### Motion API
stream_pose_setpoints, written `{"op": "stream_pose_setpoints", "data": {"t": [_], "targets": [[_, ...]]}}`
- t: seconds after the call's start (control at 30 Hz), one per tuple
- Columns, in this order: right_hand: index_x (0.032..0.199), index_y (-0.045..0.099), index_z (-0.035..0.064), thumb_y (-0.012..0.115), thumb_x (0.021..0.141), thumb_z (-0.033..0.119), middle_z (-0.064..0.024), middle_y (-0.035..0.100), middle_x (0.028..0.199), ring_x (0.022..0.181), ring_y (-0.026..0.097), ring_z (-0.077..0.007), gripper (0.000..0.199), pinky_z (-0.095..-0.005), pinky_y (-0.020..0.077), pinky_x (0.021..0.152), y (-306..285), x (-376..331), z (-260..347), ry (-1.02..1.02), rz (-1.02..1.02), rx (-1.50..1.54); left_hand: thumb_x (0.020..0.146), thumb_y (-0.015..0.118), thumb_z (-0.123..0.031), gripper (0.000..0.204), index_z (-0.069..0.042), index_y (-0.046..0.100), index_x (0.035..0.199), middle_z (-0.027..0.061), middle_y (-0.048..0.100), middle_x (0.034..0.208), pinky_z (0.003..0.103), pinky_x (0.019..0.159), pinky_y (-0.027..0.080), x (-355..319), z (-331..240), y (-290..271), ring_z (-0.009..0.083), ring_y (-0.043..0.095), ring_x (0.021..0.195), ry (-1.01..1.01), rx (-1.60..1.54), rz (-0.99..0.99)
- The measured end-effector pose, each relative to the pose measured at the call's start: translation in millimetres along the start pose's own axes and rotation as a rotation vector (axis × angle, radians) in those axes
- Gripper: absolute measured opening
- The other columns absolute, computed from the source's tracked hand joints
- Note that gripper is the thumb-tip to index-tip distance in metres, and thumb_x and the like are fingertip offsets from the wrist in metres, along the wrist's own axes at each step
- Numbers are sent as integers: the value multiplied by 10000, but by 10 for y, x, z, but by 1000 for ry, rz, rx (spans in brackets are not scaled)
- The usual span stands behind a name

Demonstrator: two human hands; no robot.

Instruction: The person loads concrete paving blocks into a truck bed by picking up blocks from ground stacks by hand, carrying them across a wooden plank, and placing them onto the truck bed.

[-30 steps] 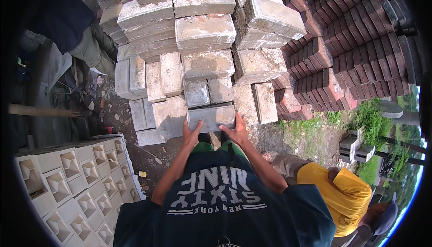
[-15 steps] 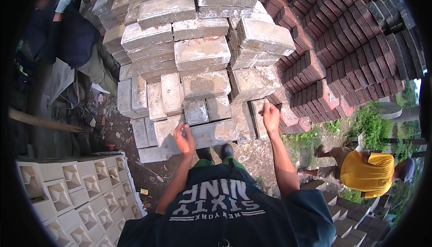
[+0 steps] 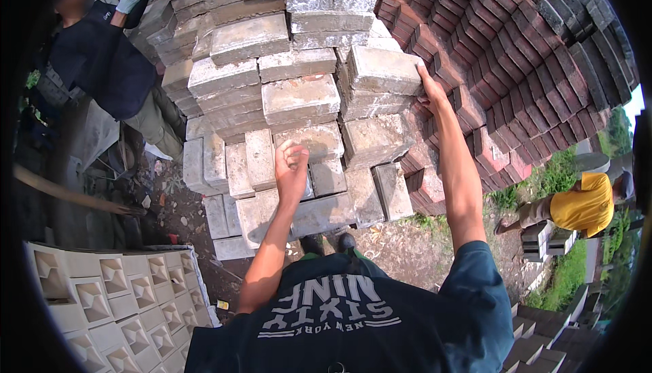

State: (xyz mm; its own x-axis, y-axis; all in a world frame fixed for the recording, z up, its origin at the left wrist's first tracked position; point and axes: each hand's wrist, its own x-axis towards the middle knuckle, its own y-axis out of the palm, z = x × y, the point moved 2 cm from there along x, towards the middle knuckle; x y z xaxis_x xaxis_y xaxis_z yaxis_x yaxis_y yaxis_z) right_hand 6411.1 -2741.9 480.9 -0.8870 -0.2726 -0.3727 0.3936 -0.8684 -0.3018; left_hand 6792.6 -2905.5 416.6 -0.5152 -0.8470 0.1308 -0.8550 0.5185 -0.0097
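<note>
Stacked grey concrete paving blocks (image 3: 299,98) rise in front of me. My right hand (image 3: 430,86) grips the right end of a pale upper block (image 3: 386,71), its thumb near the top corner; the fingers are partly hidden. Over the lower front blocks, my left hand (image 3: 292,166) hangs with loosely bent fingers and nothing in it. Behind its fingertips lies a flat block (image 3: 322,141). A narrow block (image 3: 392,191) stands slightly askew at the right end of the lowest row.
Reddish pavers (image 3: 543,95) rise steeply on the right. Patterned cream blocks (image 3: 129,291) fill the lower left. A person in dark clothes (image 3: 112,61) stands at the left; another in a yellow shirt (image 3: 581,203) is at the right, by grey blocks (image 3: 547,238).
My right hand has left the narrow lower block and reached up to the upper block. My left hand has risen over the stack. The yellow-shirted person has moved farther off.
</note>
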Motion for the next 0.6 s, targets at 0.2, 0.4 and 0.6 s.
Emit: {"op": "stream_pose_setpoints", "data": {"t": [0.2,0.4,0.6], "targets": [[1341,425,13,645,739,580,-148,490,1320,1203,456,-287,855,-477,364,953,88,-332,109,-26,79,131,869,629,-198,422,-21,452,1209,93,608,1033,289,747,465,-455,320,98,151,560,841,-151,47,89],[1274,497,140,686,790,402,-69,529,1269,1142,496,-242,582,-473,381,958,175,-825,-314,46,262,639,883,623,-216,406,-35,455,1205,79,586,1059,288,785,448,-296,155,203,132,553,931,-179,-20,192],[1285,468,110,697,802,337,-82,519,1270,1097,538,-242,581,-478,420,928,424,-1311,-663,-25,193,844,898,598,-324,427,-56,471,1204,65,572,1107,276,788,453,-74,65,238,140,554,960,-249,-94,240]]}}
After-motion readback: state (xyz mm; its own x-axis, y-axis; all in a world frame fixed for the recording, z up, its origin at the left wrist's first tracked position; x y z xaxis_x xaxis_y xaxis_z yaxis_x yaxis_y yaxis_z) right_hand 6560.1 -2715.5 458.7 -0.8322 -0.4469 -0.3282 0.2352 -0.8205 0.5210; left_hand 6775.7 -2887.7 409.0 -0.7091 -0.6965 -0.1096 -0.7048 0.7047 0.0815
